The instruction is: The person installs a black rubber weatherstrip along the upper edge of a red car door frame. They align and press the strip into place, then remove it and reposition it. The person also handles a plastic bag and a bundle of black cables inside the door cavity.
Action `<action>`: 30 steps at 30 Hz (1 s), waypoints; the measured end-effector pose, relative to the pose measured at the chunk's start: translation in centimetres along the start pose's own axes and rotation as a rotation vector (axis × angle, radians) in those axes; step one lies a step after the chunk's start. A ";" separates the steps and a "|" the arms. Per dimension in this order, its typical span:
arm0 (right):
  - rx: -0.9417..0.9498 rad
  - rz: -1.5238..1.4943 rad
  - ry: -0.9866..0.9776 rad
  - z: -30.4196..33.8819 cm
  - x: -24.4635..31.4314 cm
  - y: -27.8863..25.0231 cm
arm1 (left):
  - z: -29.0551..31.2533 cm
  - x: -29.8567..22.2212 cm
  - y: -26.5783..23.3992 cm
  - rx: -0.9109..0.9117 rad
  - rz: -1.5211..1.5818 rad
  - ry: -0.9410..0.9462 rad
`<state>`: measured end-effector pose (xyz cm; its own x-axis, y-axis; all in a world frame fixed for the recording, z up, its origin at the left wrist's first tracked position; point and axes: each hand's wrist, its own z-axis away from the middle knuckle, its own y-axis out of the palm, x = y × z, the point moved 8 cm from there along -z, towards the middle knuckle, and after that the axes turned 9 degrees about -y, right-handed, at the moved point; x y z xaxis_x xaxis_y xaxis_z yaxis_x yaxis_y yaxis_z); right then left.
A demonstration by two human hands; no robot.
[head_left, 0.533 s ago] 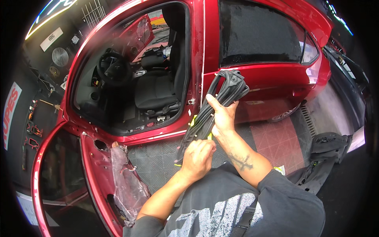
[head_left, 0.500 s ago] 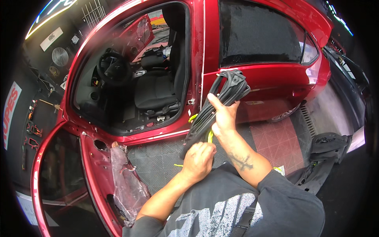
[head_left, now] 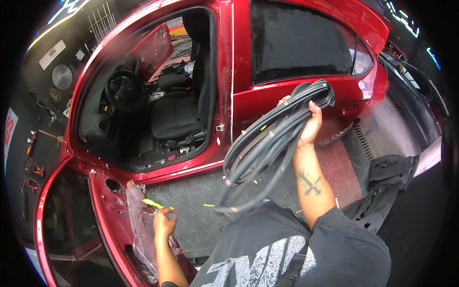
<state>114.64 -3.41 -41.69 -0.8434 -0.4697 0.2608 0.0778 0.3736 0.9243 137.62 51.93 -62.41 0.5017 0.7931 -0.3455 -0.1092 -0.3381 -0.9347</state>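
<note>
A looped bundle of long black rubber weatherstrips [head_left: 265,143] hangs in front of me, dotted with small light-coloured clips. Near its upper end my right hand [head_left: 310,128] is wrapped round it, thumb on top. The lower loops have fanned out toward my shirt. Off to the left, my left hand [head_left: 164,223] pinches a short strip of yellow-green tape [head_left: 152,204]. That hand is over the grey plastic film [head_left: 138,215] on the inner side of the open front door [head_left: 107,210].
The red car body [head_left: 287,110] stands ahead, its front doorway showing a black seat [head_left: 179,112] and steering wheel [head_left: 125,91]. Another yellow-green scrap [head_left: 208,205] is on the tiled floor [head_left: 189,229]. Dark trim pieces [head_left: 389,177] are at the right.
The yellow-green tape has come off the bundle and moved left in my left hand. The weatherstrips have loosened into wider loops, and my right hand has shifted right with them.
</note>
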 end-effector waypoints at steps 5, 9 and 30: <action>0.056 -0.010 0.024 0.5 -1.6 3.0 | -4.3 -4.5 -5.5 -0.082 0.052 -0.427; 0.201 -0.065 0.135 0.8 -3.3 6.4 | -6.3 -13.4 -8.6 -0.275 0.233 -0.053; 0.332 0.611 0.542 8.6 -4.0 -4.7 | -15.3 -14.7 -29.8 0.090 1.426 0.431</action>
<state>113.09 3.59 -49.45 -0.3299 -0.3953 0.8573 0.2033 0.8571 0.4734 146.68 42.62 -28.19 0.1366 -0.3817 -0.9141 -0.7565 -0.6360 0.1525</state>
